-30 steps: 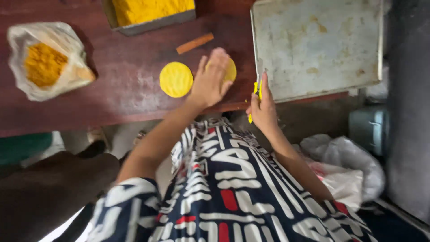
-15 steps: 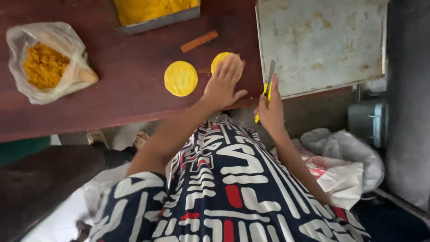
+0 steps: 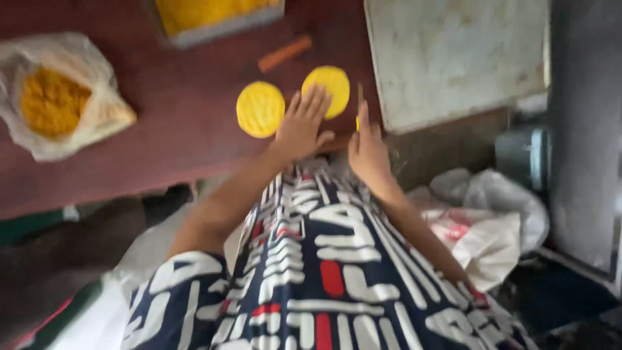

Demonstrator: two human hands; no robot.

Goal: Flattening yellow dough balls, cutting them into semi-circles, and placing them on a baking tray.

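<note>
Two flat yellow discs lie on the dark red table (image 3: 162, 149). My left hand (image 3: 303, 126) rests flat with fingers spread, its fingertips touching the lower edge of the right yellow disc (image 3: 328, 85). The left yellow disc (image 3: 259, 107) lies just beside that hand, apart from it. My right hand (image 3: 368, 146) is at the table's edge, closed around a thin knife (image 3: 359, 104) with a yellow handle, its blade pointing up beside the right disc. The picture is blurred.
A worn metal tray (image 3: 453, 58) sits at the right. A grey box of yellow material (image 3: 214, 19) stands at the back, an orange stick (image 3: 284, 54) in front of it. A plastic bag of yellow crumbs (image 3: 58, 104) lies left. Plastic bags (image 3: 479, 220) are on the floor.
My left hand slid back off the right disc, which now shows almost whole. My right hand stays at the table edge with the knife. The view has shifted.
</note>
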